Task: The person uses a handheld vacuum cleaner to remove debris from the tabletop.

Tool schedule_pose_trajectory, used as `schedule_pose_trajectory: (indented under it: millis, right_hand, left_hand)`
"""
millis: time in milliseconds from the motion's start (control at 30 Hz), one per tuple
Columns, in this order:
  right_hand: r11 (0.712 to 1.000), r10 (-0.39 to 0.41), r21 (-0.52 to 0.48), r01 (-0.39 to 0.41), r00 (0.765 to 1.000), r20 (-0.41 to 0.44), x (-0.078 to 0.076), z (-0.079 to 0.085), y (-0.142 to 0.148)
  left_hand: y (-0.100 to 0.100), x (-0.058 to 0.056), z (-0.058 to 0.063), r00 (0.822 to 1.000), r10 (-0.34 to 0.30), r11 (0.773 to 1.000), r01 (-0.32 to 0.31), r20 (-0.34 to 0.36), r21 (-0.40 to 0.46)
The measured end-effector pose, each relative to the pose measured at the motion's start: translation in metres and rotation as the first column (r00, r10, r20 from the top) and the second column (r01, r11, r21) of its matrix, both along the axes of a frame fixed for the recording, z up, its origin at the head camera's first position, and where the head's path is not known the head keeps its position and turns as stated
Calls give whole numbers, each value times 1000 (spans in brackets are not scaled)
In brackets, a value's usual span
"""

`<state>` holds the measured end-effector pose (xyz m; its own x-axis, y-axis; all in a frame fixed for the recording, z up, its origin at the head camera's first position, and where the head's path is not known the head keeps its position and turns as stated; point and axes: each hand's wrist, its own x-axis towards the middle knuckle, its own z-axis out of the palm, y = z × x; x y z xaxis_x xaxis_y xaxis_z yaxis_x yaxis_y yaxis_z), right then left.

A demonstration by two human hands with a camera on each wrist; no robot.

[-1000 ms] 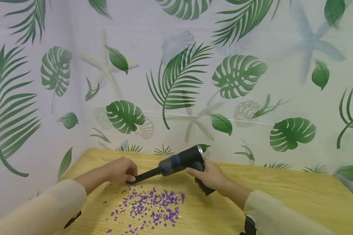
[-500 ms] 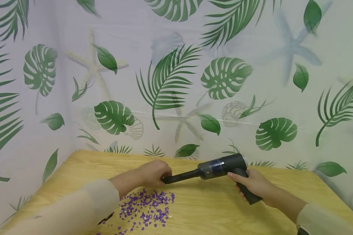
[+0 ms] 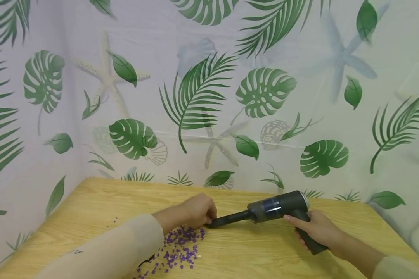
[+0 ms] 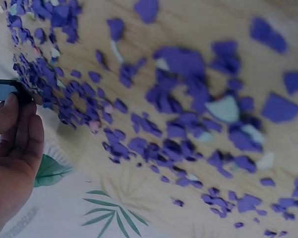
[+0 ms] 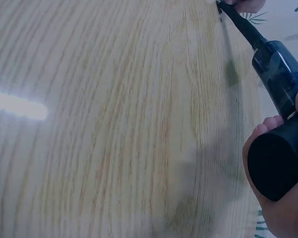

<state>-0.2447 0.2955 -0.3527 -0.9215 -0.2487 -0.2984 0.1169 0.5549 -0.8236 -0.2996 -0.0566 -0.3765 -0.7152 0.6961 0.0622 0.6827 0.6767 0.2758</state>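
Observation:
A black handheld vacuum cleaner (image 3: 277, 207) with a clear dust cup is held tilted just over the table, its motor end raised to the right. My right hand (image 3: 322, 230) grips its handle, thumb along the upper side. At the other end, my left hand (image 3: 197, 211) pinches the tip of the slim nozzle (image 3: 230, 219) between thumb and fingers. Purple paper scraps (image 3: 181, 252), mixed with a few pale bits, lie scattered below the left hand and are partly covered by that forearm. In the left wrist view, the pinching fingers (image 4: 27, 126) sit beyond the scraps (image 4: 181, 64).
The wood-grain table (image 3: 251, 255) reaches back to a white cloth backdrop (image 3: 209, 100) printed with green leaves, starfish and shells. A few stray scraps (image 3: 114, 221) lie farther left. Bare wood (image 5: 114, 124) with a bright reflection fills most of the right wrist view.
Both hands have carried the vacuum cleaner to the right and slightly nearer, past the scraps' far edge. The head view has turned a little right. Both holds are kept.

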Motion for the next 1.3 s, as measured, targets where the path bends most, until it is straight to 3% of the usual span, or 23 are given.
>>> schedule_pose_trajectory:
  millis: [167,400,700,933,1133,1300]
  right_hand:
    - [999,7,34,-5,998,-56,-2,0,-5]
    - [998,40,50,-36,996,-82,-4,0,-5]
    - [992,123,28,-121,988,-92,-1,-3,-5]
    - [984,176,15,-175,981,-83,4,-7,-7]
    - [977,211,-3,-212,975,-63,13,-10,-11]
    - [958,279,-54,-280,960,-35,22,-13,-14]
  left_hand:
    - [-5,0,3,999,15,1000,-16,40,19]
    - [-11,5,4,996,-17,999,14,85,38]
    - [-15,23,9,987,-43,999,41,157,15]
    - [-16,36,14,965,-51,998,58,257,-20]
    - [-15,50,21,929,-62,989,106,365,-100]
    - [-13,64,24,860,-40,968,159,508,-193]
